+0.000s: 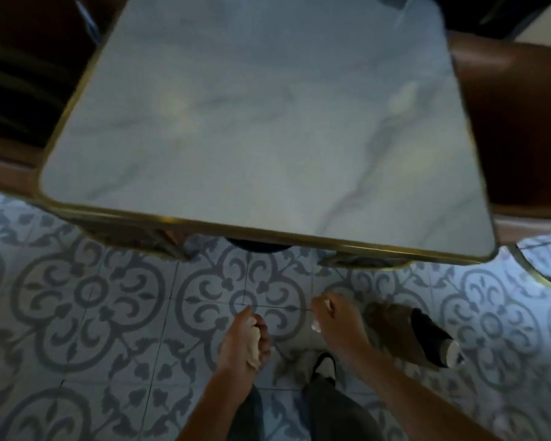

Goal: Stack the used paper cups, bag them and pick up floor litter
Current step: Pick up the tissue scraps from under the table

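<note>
My left hand [245,342] is closed around a crumpled white piece of paper litter [254,343], low over the patterned floor. My right hand [339,326] hovers beside it, pinching a small white scrap [327,304] in its fingertips; another pale bit [315,327] shows under its palm. Just right of that hand a brown bag [387,324] lies on its side on the tiles. A dark stack of cups [428,335] sticks out of it, with a white end [454,353] pointing right. The view is blurred.
A marble table top [268,138] with a gold rim fills the upper view, its near edge above my hands. Brown chairs [522,122] stand on the right and left. My shoe [325,366] and trouser legs are below. A second table edge [538,275] shows far right.
</note>
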The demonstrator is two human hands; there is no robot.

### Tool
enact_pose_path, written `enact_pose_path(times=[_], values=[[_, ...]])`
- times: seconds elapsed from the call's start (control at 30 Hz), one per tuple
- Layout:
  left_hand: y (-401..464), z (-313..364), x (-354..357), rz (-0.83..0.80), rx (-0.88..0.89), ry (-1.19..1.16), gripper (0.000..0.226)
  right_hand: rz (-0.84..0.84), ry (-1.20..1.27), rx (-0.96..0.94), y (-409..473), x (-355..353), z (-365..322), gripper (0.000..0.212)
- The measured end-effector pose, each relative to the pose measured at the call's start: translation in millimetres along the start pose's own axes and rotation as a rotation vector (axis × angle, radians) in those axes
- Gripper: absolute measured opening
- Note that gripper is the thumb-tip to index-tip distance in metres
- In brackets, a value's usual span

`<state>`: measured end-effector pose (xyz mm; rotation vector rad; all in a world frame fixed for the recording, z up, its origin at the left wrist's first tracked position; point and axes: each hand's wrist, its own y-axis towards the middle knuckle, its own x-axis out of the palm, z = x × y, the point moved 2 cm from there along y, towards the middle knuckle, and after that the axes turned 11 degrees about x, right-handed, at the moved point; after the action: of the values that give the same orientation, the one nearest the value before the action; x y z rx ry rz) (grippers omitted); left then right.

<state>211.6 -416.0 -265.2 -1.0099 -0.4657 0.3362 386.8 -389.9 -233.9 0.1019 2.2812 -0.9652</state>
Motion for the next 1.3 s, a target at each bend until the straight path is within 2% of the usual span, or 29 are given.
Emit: enact_pose_path(times=[0.17,0.37,0.5,0.63,0.77,0.83,0.97,1.13,1.3], values=[[9,-28,52,-0.088,-0.013,0.131,0.032,0.044,0.194,0.136,20,-49,54,0.020],[11,-81,125,-0.185,0.034,0.257,0.018,-0.024,0.355,0.229,47,-96,121,0.023],[15,-118,173,-0.203,0.024,0.366,0.011,-0.045,0.456,0.245,57,-130,160,0.016],[20,-150,210,-0.254,0.003,0.305,0.014,-0.049,0.572,0.282,69,-156,195,0.008],[29,-175,236,-0.372,0.063,0.425,0.025,-0.040,0.661,0.323,83,-175,231,0.008],[34,-193,254,-0.413,0.080,0.486,0.020,-0.037,0.708,0.331,88,-184,253,0.011],[39,-219,283,-0.391,0.054,0.501,0.026,-0.007,0.758,0.332,94,-199,287,0.024],[42,-258,321,-0.355,0.062,0.584,0.009,0.025,0.840,0.381,99,-217,337,0.031],[49,-304,354,-0.417,0.106,0.887,0.020,0.098,0.886,0.441,103,-236,386,0.011]])
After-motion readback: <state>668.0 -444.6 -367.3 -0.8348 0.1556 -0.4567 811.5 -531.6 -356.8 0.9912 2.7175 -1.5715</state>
